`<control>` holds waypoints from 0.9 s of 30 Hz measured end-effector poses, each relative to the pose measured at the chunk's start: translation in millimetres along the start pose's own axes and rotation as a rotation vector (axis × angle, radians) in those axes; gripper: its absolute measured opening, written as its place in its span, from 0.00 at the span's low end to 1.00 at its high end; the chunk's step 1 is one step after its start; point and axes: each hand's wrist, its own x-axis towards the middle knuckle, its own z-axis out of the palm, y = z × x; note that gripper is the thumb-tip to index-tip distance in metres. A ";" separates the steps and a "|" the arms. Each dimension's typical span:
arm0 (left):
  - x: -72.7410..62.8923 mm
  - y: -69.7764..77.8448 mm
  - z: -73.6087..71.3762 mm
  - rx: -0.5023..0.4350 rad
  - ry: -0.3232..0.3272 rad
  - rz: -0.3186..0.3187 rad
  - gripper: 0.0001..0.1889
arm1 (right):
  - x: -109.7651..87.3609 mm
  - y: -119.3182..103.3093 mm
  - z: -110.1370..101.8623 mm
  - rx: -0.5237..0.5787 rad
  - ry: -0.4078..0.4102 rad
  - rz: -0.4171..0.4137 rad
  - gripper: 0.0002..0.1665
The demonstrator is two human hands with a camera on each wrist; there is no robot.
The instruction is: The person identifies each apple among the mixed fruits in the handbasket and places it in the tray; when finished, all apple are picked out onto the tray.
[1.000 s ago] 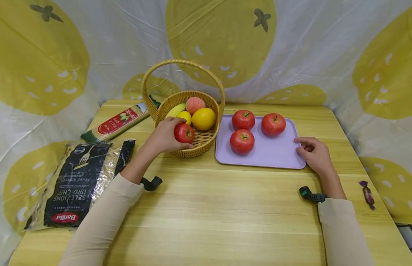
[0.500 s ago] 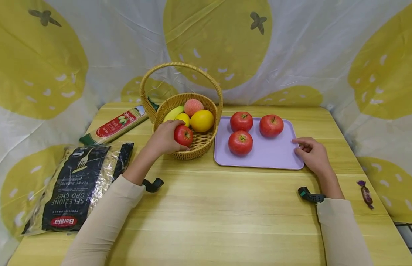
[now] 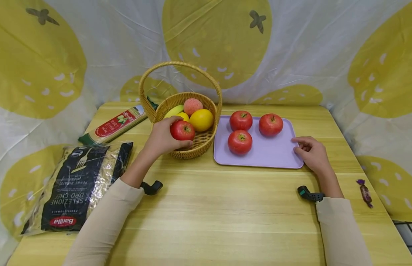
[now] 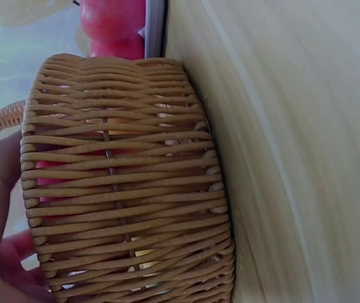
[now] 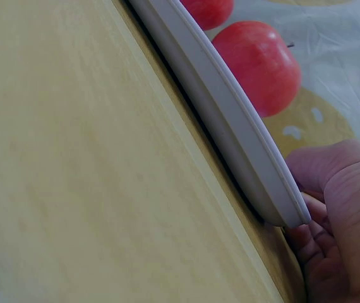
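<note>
My left hand [image 3: 162, 137] reaches over the near left rim of a wicker basket [image 3: 206, 147] and grips a red apple [image 3: 182, 130], thumb on its near side and fingers on its far side. In the left wrist view the basket wall [image 4: 123, 189] hides most of the apple. Beside the apple, the basket holds a peach [image 3: 193, 106], a large yellow fruit [image 3: 201, 120], a small yellow fruit [image 3: 183, 116] and a banana [image 3: 174, 111]. At the right edge of a purple tray [image 3: 275, 151], my right hand [image 3: 313, 153] holds the rim with bent fingers.
Three red apples [image 3: 240, 142] sit on the tray, just right of the basket. At left lie a Barilla pasta bag [image 3: 71, 188] and a red-labelled pasta packet [image 3: 112, 125]. A wrapped candy [image 3: 365, 194] lies near the table's right edge. Patterned cloth [image 3: 292, 48] hangs behind.
The gripped apple has shifted slightly left and turned within my left hand, showing more of its top. My right hand and the tray stay in place; the head view has shifted a little.
</note>
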 end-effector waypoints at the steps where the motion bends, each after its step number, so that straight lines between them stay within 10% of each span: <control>1: -0.2 0.2 0.2 -0.023 0.011 0.001 0.47 | -0.1 0.0 0.1 -0.001 -0.001 0.000 0.18; 27: 6.0 57.3 24.2 -0.254 0.073 0.212 0.43 | 0.2 -1.0 -0.3 0.005 -0.007 -0.002 0.18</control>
